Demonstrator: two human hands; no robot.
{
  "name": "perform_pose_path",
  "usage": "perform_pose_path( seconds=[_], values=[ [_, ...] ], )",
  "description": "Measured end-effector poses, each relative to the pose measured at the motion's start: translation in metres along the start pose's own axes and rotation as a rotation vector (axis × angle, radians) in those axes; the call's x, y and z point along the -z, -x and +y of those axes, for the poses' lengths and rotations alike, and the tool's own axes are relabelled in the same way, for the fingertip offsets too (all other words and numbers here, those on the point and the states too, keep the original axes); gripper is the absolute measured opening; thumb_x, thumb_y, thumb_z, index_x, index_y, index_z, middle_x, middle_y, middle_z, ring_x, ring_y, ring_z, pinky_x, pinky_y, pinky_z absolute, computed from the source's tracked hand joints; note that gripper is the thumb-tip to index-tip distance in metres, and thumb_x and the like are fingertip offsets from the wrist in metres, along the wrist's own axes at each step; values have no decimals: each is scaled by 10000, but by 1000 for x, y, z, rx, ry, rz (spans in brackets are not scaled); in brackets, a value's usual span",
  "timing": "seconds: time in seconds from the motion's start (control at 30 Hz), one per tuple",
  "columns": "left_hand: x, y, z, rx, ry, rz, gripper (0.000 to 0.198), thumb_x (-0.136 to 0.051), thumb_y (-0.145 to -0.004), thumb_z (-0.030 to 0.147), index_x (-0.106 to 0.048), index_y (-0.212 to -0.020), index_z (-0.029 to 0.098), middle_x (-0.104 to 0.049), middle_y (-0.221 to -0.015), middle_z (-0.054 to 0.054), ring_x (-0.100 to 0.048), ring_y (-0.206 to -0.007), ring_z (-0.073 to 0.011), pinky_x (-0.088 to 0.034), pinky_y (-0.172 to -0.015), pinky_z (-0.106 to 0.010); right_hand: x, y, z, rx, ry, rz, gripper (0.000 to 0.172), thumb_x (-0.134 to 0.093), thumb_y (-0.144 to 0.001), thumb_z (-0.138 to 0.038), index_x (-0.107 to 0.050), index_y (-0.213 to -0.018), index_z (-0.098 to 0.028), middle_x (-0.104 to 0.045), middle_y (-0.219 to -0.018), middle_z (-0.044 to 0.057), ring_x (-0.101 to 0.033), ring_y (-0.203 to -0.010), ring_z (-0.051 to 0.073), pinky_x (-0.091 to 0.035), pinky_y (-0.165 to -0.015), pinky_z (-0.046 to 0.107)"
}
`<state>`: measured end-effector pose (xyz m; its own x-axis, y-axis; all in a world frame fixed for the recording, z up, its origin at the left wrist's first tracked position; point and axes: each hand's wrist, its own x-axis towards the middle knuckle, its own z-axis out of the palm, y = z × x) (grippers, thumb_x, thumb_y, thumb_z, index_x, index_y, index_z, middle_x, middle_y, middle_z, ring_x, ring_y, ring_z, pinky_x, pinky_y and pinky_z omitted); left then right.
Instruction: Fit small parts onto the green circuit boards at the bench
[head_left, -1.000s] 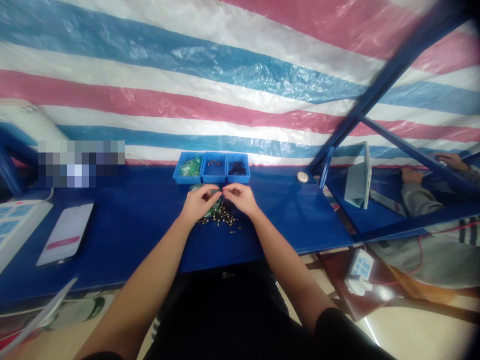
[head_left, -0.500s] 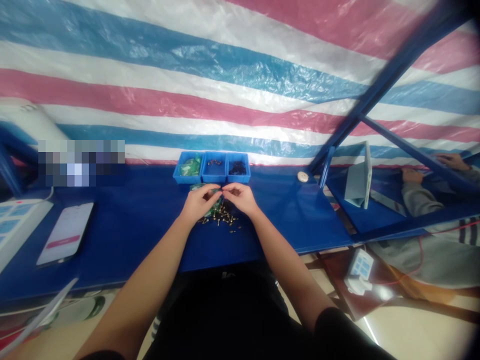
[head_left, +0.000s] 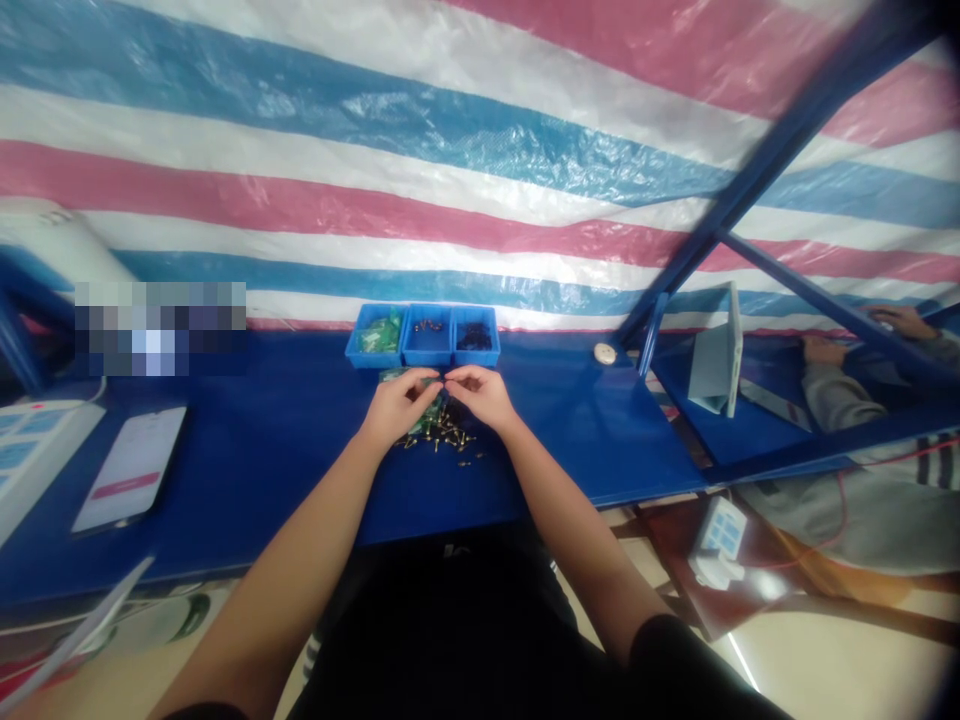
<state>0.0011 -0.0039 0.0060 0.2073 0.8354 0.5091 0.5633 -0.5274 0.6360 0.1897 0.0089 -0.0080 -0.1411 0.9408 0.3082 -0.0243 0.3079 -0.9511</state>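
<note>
Head view: left hand (head_left: 397, 405) and right hand (head_left: 481, 394) nearly tip to tip; loose metal bits (head_left: 437, 432) just on the fingers' near side.
We can't tell whether the fingers clamp anything; a nudge could scatter the bits, lying unboxed.

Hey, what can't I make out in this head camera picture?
All in the head view:
- Anything between the fingertips of the left hand and right hand: too small, partly covered by fingers.
- Part of the pile of small pieces: behind the hands.
- Words on the phone: blurred.
- The rest of the white power strip: cut off by the left edge.
</note>
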Motion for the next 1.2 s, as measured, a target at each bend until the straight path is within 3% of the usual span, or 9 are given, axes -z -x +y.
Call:
perform_pose_path(
  seconds=[0.33,0.47,0.63,0.83,1.03,1.2],
  values=[
    [1,0,1,6,-11,-6,276,-548,-927,429,-700,-963,201,-710,-801,-18,-631,-661,-138,-471,-656,-241,0,0,-1,-10,59,-4,287,-735,-747,-416,-730,-918,-186,-735,-855,49,-635,-672,139,-529,-651,276],
    [1,0,2,8,8,-2,282,-587,-903,430,-689,-1041,206,-652,-684,16,-591,-604,-125,-465,-650,-236,1,0,-2,-9,64,2,280,-734,-748,-413,-730,-913,-186,-736,-855,51,-638,-682,142,-533,-661,280],
    [0,0,-1,-19,1,4,250,-599,-895,421,-697,-964,202,-598,-627,31,-552,-566,-110,-442,-614,-222,0,1,-1,2,38,-13,259,-727,-756,-388,-732,-916,-185,-734,-847,51,-637,-668,142,-530,-648,279],
    [2,0,2,17,-16,-38,270,-554,-919,430,-688,-908,196,-693,-759,-2,-610,-642,-128,-453,-636,-228,0,0,0,1,72,27,264,-712,-757,-398,-729,-922,-192,-737,-859,45,-654,-706,154,-541,-683,287],
    [4,0,3,33,-64,-36,274,-525,-931,413,-694,-901,199,-715,-794,-5,-634,-676,-138,-458,-657,-233,10,-2,-2,-51,306,279,229,-659,-789,-384,-722,-880,-183,-696,-734,26,-634,-660,160,-548,-680,301],
    [2,0,1,39,-90,-1,280,-526,-928,417,-698,-890,199,-716,-779,-5,-640,-676,-142,-455,-649,-231,19,-7,-8,263,565,625,290,-527,-904,-403,-716,-978,-196,-680,-830,68,-620,-746,176,-542,-799,354]
  ],
)
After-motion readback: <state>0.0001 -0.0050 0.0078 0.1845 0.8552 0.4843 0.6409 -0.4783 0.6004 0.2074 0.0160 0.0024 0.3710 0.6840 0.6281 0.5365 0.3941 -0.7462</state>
